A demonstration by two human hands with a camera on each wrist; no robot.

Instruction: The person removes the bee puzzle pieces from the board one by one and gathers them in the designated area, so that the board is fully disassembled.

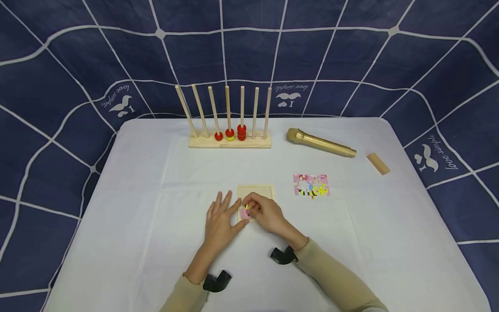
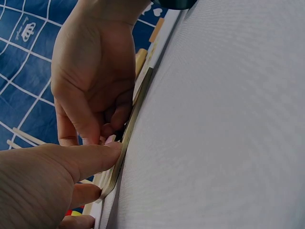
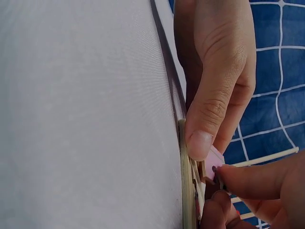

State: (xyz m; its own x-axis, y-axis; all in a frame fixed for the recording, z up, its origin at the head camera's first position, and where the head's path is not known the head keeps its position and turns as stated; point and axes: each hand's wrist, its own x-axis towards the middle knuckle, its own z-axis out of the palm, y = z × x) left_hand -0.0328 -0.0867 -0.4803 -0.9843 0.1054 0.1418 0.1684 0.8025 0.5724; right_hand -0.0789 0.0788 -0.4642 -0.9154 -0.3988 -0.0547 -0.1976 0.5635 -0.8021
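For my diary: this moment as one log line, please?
Left hand: touching wooden tray | Right hand: pinching pink puzzle piece | Other pieces: on table, right of tray

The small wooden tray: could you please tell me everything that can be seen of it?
The wooden tray is pale, shallow and roughly square, with a thin raised rim, and looks like plain wood. It lies flat on the white tablecloth. Its far part looks bare; a pink puzzle piece shows at the near left. The left grip touches its left and near edges. The right grip hides its middle and right; contact there cannot be told.
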